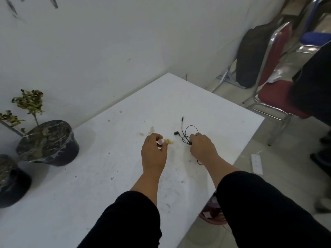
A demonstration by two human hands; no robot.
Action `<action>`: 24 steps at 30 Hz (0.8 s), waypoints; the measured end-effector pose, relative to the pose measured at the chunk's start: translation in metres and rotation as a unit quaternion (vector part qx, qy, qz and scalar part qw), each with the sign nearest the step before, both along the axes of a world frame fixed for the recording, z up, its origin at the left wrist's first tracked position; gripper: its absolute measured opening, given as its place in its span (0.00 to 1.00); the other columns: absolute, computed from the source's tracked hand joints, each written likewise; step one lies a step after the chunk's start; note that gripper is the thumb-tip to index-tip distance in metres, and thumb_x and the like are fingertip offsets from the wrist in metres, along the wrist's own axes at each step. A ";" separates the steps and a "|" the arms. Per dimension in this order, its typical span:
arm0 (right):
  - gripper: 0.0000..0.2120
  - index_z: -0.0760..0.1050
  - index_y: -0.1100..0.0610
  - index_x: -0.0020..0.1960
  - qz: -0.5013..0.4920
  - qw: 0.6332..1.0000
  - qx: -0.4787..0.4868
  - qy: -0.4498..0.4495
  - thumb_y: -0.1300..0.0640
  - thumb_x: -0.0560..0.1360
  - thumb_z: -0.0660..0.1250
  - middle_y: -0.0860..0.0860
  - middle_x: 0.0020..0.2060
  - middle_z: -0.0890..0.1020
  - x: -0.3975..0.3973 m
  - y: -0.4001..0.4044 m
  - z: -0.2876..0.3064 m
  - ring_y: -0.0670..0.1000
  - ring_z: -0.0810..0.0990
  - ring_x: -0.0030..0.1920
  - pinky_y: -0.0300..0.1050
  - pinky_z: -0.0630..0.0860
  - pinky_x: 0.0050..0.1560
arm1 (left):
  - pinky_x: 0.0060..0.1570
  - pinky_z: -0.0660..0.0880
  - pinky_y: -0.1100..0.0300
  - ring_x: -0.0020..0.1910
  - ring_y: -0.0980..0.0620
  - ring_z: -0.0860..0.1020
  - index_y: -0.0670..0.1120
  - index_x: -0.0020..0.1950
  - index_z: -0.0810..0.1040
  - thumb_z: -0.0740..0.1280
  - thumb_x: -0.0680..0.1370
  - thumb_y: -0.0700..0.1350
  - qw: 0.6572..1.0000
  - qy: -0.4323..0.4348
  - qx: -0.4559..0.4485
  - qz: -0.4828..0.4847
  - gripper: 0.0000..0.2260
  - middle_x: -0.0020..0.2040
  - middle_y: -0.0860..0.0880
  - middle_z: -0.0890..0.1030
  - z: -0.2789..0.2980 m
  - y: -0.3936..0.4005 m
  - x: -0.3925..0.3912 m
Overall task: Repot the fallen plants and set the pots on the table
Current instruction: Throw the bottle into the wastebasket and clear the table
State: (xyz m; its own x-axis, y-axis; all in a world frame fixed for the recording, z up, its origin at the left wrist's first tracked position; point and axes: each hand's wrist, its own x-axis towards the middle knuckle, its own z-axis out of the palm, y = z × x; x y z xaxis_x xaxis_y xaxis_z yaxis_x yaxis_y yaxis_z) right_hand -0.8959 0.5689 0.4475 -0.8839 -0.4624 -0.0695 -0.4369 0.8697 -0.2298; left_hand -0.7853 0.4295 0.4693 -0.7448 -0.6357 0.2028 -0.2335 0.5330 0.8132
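Two black pots stand at the left of the white table (107,194). The farther pot (49,143) has its top wrapped in clear film and a thin stem with yellow-green leaves. The nearer pot (10,181) is cut off by the left edge. My left hand (155,151) is closed around a small yellow and white tube (167,141) near the table's middle. My right hand (202,146) pinches a tangled black earphone cable (187,134) lying on the table beside it.
A white wall runs behind the table. To the right stand a red chair (275,97) with chrome legs and a dark bag (250,56). A person in dark clothes (315,90) stands at the right edge. A red basket (213,212) sits under the table's near corner.
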 end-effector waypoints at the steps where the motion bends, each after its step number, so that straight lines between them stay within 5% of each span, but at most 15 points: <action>1: 0.11 0.72 0.61 0.52 -0.020 0.999 -0.023 -0.013 0.67 0.71 0.57 0.58 0.49 0.76 0.000 0.009 -0.001 0.60 0.75 0.50 0.46 0.67 0.43 | 0.45 0.79 0.50 0.40 0.52 0.80 0.46 0.49 0.76 0.69 0.75 0.45 1.000 -0.004 0.009 0.000 0.05 0.48 0.50 0.78 0.000 0.005 0.000; 8: 0.09 0.76 0.58 0.48 -0.211 0.964 -0.156 -0.050 0.64 0.69 0.63 0.56 0.46 0.79 0.006 0.109 0.021 0.59 0.76 0.49 0.42 0.65 0.43 | 0.40 0.75 0.56 0.39 0.48 0.79 0.46 0.41 0.75 0.68 0.70 0.40 0.994 -0.014 0.110 -0.008 0.03 0.38 0.50 0.79 0.011 0.079 -0.008; 12: 0.05 0.75 0.57 0.45 -0.295 0.936 -0.183 -0.051 0.64 0.71 0.66 0.54 0.43 0.78 0.016 0.167 0.027 0.55 0.74 0.42 0.38 0.62 0.33 | 0.40 0.77 0.55 0.36 0.47 0.79 0.48 0.40 0.75 0.68 0.68 0.42 0.988 -0.020 0.138 -0.059 0.03 0.37 0.52 0.80 0.011 0.140 -0.010; 14: 0.06 0.77 0.59 0.48 -0.330 0.923 -0.190 -0.052 0.63 0.71 0.67 0.55 0.43 0.79 0.021 0.190 0.024 0.54 0.72 0.42 0.39 0.64 0.38 | 0.40 0.78 0.53 0.37 0.49 0.79 0.49 0.39 0.75 0.67 0.68 0.44 0.987 -0.019 0.136 -0.088 0.02 0.38 0.52 0.80 0.004 0.172 -0.008; 19: 0.08 0.78 0.61 0.49 -0.364 0.908 -0.198 -0.066 0.61 0.71 0.68 0.59 0.45 0.82 0.039 0.227 -0.008 0.58 0.77 0.44 0.41 0.66 0.41 | 0.40 0.71 0.60 0.40 0.52 0.75 0.46 0.42 0.76 0.68 0.72 0.41 0.986 -0.043 0.084 -0.135 0.02 0.41 0.52 0.79 -0.035 0.229 0.011; 24: 0.07 0.77 0.61 0.48 -0.363 0.906 -0.198 -0.092 0.63 0.70 0.68 0.59 0.43 0.82 0.043 0.234 -0.053 0.58 0.77 0.42 0.41 0.67 0.40 | 0.42 0.74 0.58 0.41 0.50 0.76 0.47 0.42 0.77 0.68 0.72 0.43 0.982 -0.106 0.083 -0.130 0.01 0.40 0.52 0.78 -0.083 0.243 0.024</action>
